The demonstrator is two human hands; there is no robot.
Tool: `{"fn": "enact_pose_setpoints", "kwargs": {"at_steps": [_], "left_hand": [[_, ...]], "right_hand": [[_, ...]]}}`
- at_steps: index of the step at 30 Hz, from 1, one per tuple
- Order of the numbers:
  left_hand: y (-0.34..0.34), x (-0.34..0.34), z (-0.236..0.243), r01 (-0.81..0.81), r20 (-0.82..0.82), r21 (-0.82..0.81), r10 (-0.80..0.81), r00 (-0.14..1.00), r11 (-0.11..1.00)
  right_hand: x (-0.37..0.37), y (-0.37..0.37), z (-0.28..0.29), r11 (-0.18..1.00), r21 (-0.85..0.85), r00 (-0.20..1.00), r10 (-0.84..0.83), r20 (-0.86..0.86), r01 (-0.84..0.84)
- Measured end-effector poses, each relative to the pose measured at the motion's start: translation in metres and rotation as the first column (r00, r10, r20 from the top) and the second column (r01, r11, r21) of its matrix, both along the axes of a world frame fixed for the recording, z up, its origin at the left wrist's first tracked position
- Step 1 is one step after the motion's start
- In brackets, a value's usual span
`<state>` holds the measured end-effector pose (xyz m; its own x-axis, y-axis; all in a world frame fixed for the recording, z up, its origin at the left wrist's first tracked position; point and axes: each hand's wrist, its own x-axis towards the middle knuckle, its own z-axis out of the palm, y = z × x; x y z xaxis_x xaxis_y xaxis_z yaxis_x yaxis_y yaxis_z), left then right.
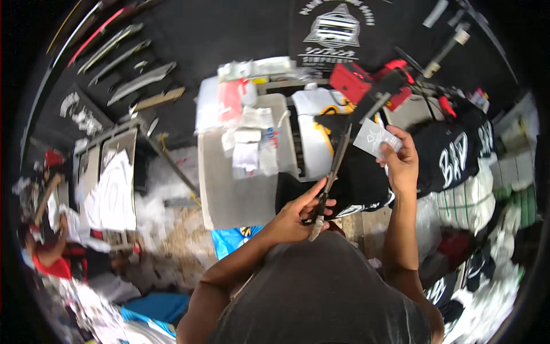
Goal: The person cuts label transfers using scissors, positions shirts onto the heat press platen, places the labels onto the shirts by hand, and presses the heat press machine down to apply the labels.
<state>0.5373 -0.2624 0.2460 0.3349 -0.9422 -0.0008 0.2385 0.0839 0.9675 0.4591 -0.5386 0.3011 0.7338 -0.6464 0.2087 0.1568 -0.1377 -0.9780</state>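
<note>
My left hand grips long dark scissors by the handles, with the blades pointing up and away from me. My right hand pinches a small pale square of paper with white marks, just right of the blade tips. Beneath both hands lies black fabric with large white lettering. Behind the scissors is a white-and-yellow printed piece. A pale board to the left carries small papers and plastic bags.
A red-and-black machine stands at the back right. Far left, a person in red works by a rack with white cloth. White wrapped bundles sit at the right. A dark printed wall runs along the back.
</note>
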Motion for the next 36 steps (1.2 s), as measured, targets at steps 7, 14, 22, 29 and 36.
{"fn": "enact_pose_setpoints", "kwargs": {"at_steps": [7,14,22,29,36], "left_hand": [[0.084,-0.006,-0.065,-0.421,-0.163,0.111,0.434,0.886,0.900],[0.144,-0.043,-0.075,-0.695,-0.118,0.261,0.737,0.666,0.670],[0.163,-0.073,-0.077,-0.789,-0.130,0.408,0.884,0.448,0.460],[0.161,-0.060,-0.088,-0.773,-0.168,0.435,0.885,0.434,0.462],[0.137,-0.040,-0.089,-0.700,-0.180,0.346,0.777,0.604,0.624]], "right_hand": [[0.098,0.018,-0.154,0.932,0.198,0.912,0.344,-0.224,-0.303],[0.256,0.074,-0.222,0.917,0.116,0.847,0.397,-0.354,-0.381],[0.322,0.081,-0.271,0.834,-0.524,0.943,-0.013,-0.334,-0.174],[0.217,0.112,-0.282,0.717,-0.475,0.791,0.174,-0.587,-0.510],[0.205,0.143,-0.269,0.601,-0.476,0.611,0.025,-0.792,-0.642]]}}
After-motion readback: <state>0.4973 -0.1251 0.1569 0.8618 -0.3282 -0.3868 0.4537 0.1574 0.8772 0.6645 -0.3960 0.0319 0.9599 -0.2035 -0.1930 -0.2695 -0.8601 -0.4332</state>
